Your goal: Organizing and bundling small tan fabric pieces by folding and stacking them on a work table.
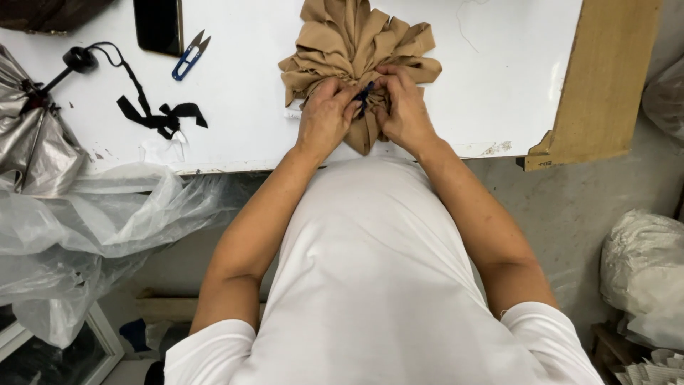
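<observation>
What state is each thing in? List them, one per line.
tan fabric: gathered into pleats, bunched on the white table
left hand: pinching the fabric
right hand: pinching the fabric
dark blue piece: held between both hands
thread snips: lying flat, untouched
black strap: loose, tangled
phone: screen dark

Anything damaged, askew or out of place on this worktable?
Yes, minor: the white table top is chipped along its near edge at the right, exposing brown board. Clear plastic sheeting spills off the left edge. Both hands, left and right, pinch the gathered tan fabric around a small dark blue piece.
</observation>
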